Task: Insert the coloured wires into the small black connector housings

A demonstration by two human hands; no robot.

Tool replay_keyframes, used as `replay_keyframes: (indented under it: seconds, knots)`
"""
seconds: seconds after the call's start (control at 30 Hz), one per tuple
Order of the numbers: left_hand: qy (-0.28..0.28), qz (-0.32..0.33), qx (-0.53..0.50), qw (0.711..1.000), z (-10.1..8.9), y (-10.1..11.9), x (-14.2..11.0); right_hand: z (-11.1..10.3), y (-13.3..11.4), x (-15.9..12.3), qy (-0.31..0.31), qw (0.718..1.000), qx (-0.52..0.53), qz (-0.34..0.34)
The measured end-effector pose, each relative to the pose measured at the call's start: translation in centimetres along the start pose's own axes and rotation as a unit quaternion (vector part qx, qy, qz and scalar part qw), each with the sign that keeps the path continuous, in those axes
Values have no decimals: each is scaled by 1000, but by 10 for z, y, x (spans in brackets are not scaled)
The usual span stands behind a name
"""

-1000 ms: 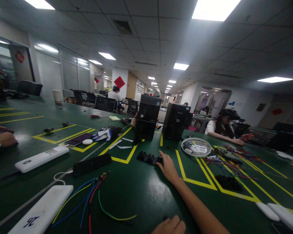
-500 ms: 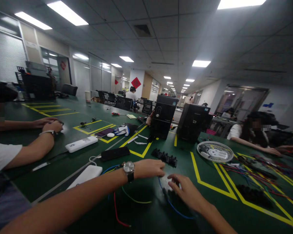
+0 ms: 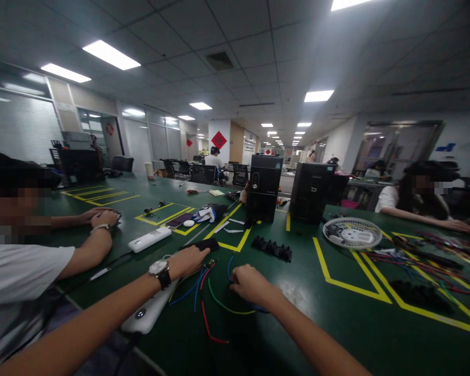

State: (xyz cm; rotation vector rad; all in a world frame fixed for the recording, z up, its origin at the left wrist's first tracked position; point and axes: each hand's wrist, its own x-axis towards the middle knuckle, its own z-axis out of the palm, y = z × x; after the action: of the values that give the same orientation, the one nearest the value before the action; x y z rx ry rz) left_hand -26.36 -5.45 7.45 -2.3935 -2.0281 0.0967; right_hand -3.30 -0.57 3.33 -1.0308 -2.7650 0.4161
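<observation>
In the head view, the tips of the left hand (image 3: 190,260) point away from the camera and hide each other above the near end of a black case (image 3: 204,244); whether they grip anything, I cannot tell. The right hand (image 3: 250,282) is curled narrow beside a blue wire (image 3: 229,267); its fingertips are mostly covered, so I cannot tell whether it holds the wire. The middle of that wire is concealed by the hand. The left forearm covers part of a white power strip (image 3: 147,313), and the table (image 3: 258,352) is cut off along the bottom and at its right side.

Half a second ago the hands were close together with the blue wire between them; now the left hand is farther left and the right hand's fingers are more tightly bent.

The blue wire lies toward the table's near edge, thin and curved, one end showing beyond the right hand's fingers. To its left, a red wire (image 3: 204,313) bends sharply at its near end, and a green wire (image 3: 222,304) arcs toward the right hand, turning yellowish at its end.
</observation>
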Motion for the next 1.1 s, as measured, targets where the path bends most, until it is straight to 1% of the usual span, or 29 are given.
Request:
replay_keyframes:
  seconds: [0.07, 0.13, 0.23, 0.33, 0.43, 0.53, 0.63, 0.73, 0.8, 0.93, 1.0, 1.1]
  knots:
    - [-27, 0, -5, 1000, 3, -3, -8, 2, -10, 5, 2, 1000, -1, 7]
    - [-44, 7, -15, 999, 4, 0, -12, 6, -18, 6, 5, 1000, 4, 5]
    - [-51, 25, -41, 998, 2, 8, -14, 13, -28, 2, -1, 1000, 23, -14]
    - [-44, 56, -98, 993, 3, 16, -14, 19, -34, -4, -2, 999, 41, -24]
    - [-45, 77, -156, 984, 7, 20, -13, 18, -38, -6, 8, 999, 52, 2]
    - [-38, 91, -206, 974, 11, 22, -15, 13, -45, -5, 33, 997, 51, 47]
    - [-42, 85, -246, 964, 12, 21, -19, 10, -57, 0, 49, 994, 20, 99]
    - [-55, 76, -270, 958, 12, 15, -25, 14, -71, 7, 50, 990, -6, 130]
    - [-38, 68, -255, 964, 13, 8, -30, 21, -80, 12, 56, 988, -18, 145]
    - [6, 26, -168, 985, 21, -5, -36, 29, -87, 18, 62, 987, -32, 147]
    - [12, 16, -135, 991, 25, -8, -36, 29, -85, 17, 48, 990, -32, 126]
    - [9, 26, -110, 994, 28, -5, -35, 23, -75, 8, 29, 996, -29, 76]
